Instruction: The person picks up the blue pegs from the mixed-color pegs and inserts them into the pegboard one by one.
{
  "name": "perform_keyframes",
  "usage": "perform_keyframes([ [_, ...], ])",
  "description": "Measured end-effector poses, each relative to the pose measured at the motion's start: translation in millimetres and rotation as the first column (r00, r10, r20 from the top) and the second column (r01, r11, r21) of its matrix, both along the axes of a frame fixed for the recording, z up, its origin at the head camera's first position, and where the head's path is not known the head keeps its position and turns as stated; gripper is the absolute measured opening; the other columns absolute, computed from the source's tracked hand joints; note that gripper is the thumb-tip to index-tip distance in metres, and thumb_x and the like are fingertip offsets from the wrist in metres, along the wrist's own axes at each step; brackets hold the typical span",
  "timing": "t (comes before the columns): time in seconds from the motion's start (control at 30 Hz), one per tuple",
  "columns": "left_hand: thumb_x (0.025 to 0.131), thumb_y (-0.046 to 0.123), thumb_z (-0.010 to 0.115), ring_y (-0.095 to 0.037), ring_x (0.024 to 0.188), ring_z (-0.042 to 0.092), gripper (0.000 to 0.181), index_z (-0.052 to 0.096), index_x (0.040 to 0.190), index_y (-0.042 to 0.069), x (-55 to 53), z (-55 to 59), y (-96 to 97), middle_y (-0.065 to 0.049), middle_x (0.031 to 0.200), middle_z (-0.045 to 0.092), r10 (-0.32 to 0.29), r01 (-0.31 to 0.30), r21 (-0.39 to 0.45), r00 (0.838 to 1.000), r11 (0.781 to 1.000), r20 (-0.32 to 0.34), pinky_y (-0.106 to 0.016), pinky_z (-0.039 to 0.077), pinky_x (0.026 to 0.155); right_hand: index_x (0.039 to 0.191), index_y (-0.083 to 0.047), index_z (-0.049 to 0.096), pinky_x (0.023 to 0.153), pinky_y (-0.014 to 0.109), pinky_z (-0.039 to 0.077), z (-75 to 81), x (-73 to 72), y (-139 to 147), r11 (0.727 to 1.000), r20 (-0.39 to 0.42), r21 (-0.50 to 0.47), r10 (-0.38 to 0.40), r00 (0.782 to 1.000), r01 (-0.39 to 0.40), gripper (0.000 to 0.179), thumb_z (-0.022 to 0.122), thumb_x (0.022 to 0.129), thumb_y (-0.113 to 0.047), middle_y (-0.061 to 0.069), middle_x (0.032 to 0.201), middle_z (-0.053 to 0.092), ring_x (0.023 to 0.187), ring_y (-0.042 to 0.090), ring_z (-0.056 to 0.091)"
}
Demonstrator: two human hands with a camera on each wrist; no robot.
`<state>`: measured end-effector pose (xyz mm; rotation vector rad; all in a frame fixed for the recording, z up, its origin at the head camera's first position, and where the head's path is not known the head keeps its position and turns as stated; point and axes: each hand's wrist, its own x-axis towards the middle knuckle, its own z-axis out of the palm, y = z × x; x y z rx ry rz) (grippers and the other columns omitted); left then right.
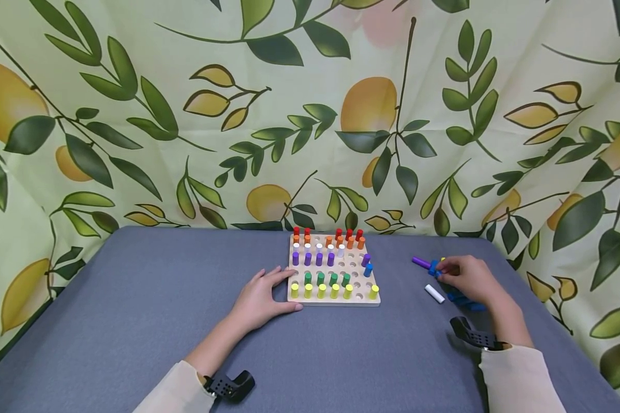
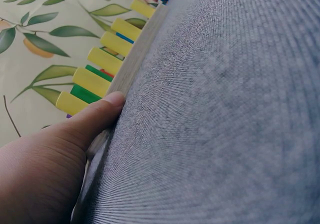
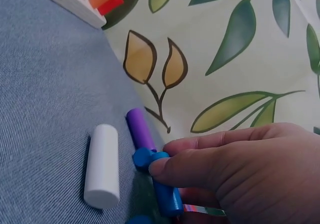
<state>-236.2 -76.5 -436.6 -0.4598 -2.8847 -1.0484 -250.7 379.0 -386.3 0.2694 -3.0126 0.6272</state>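
Note:
A light wooden pegboard [image 1: 284,304] lies on the table, holding rows of red, orange, white, purple, green and yellow pegs, plus a blue peg [image 1: 368,270] on its right side. My left hand [image 1: 256,299] holds its near left corner, thumb along the front edge and fingers at the left side. To the right of the board, my right hand [image 1: 467,279] pinches a blue peg [image 3: 167,199] between thumb and fingers, low over the table. Beside it lie a purple peg [image 3: 139,129], a white peg [image 3: 102,166] and more blue pegs [image 1: 467,302], partly covered by the hand.
The blue-grey tabletop [image 1: 134,321] runs back to a leaf-and-fruit patterned cloth [image 1: 299,69] hanging behind it. A bit of yellow [image 1: 442,259] shows by the right fingertips. Several board holes hold no pegs.

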Motion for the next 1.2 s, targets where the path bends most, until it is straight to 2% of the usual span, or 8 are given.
perform_keyframes([
  [0.13,0.075,0.049,0.087,-0.043,0.146,0.042,0.075,0.062,0.140,0.022,-0.1,-0.2,0.1,-0.015,0.150,0.055,0.001,-0.001,-0.005,1.000,1.000,-0.004,-0.062,0.030,0.122,0.106,-0.001,0.074,0.073,0.038,0.056,4.3,0.0,-4.8,1.000,-0.016,0.004,0.013,1.000,-0.013,0.017,0.070,0.091,-0.010,0.010,0.092,0.076,0.085,0.022,0.068],
  [0.33,0.075,0.049,0.087,-0.040,0.146,0.043,0.075,0.062,0.140,0.022,0.1,0.1,0.5,-0.014,0.150,0.056,-0.001,0.001,-0.008,1.000,1.000,-0.003,-0.060,0.029,0.124,0.118,0.002,0.072,0.082,0.055,0.057,9.3,0.1,-14.5,0.997,-0.093,0.000,0.072,0.993,-0.072,0.025,0.065,0.096,-0.007,0.023,0.111,0.073,0.099,0.037,0.069],
  [0.43,0.075,0.049,0.087,-0.039,0.146,0.044,0.075,0.062,0.140,0.022,0.1,0.2,0.3,-0.014,0.149,0.056,-0.005,0.005,-0.006,1.000,1.000,-0.006,-0.059,0.028,0.124,0.119,0.002,0.071,0.082,0.053,0.058,11.0,-0.3,-21.7,0.996,-0.115,0.000,0.088,0.989,-0.089,0.025,0.064,0.096,-0.006,0.024,0.114,0.072,0.100,0.037,0.069],
  [0.53,0.075,0.049,0.087,-0.040,0.146,0.044,0.075,0.062,0.140,0.022,0.1,0.0,-0.2,-0.014,0.149,0.056,-0.007,0.007,-0.003,1.000,1.000,-0.007,-0.060,0.028,0.124,0.118,0.000,0.073,0.079,0.046,0.057,12.2,-0.8,-30.0,0.995,-0.132,-0.005,0.095,0.987,-0.096,0.024,0.065,0.096,-0.006,0.020,0.112,0.072,0.098,0.033,0.069],
  [0.67,0.075,0.049,0.087,-0.038,0.146,0.044,0.075,0.062,0.140,0.022,-0.4,-1.0,-1.3,-0.013,0.149,0.056,-0.003,0.003,-0.002,1.000,1.000,-0.007,-0.059,0.028,0.125,0.119,0.000,0.072,0.077,0.039,0.056,13.4,-2.8,-41.8,0.994,-0.121,-0.029,0.102,0.987,-0.106,0.025,0.064,0.097,-0.007,0.018,0.114,0.071,0.096,0.029,0.069],
  [0.83,0.075,0.050,0.087,-0.039,0.146,0.044,0.075,0.062,0.140,0.022,-1.9,-2.3,-0.8,-0.014,0.149,0.056,-0.006,0.006,-0.012,1.000,1.000,-0.010,-0.059,0.029,0.124,0.124,0.000,0.070,0.079,0.042,0.060,15.5,-2.7,-54.2,0.991,-0.121,-0.065,0.109,0.987,-0.117,0.027,0.062,0.099,-0.008,0.017,0.115,0.070,0.094,0.024,0.068],
  [1.0,0.075,0.049,0.087,-0.041,0.146,0.043,0.074,0.062,0.140,0.023,-2.0,-2.1,0.0,-0.015,0.150,0.055,0.000,0.000,-0.010,1.000,1.000,0.000,-0.059,0.029,0.124,0.123,-0.005,0.071,0.085,0.042,0.062,20.5,-2.8,-68.2,0.985,-0.151,-0.104,0.121,0.981,-0.137,0.026,0.063,0.099,-0.010,0.010,0.112,0.069,0.089,0.016,0.063],
  [1.2,0.075,0.050,0.086,-0.040,0.147,0.043,0.075,0.062,0.140,0.023,-1.5,-0.9,-0.3,-0.014,0.150,0.056,-0.003,0.003,-0.007,1.000,1.000,0.002,-0.059,0.029,0.124,0.121,-0.008,0.072,0.089,0.044,0.062,30.6,-3.3,-85.4,0.967,-0.207,-0.184,0.137,0.969,-0.176,0.023,0.066,0.098,-0.011,0.010,0.116,0.068,0.092,0.017,0.064],
])
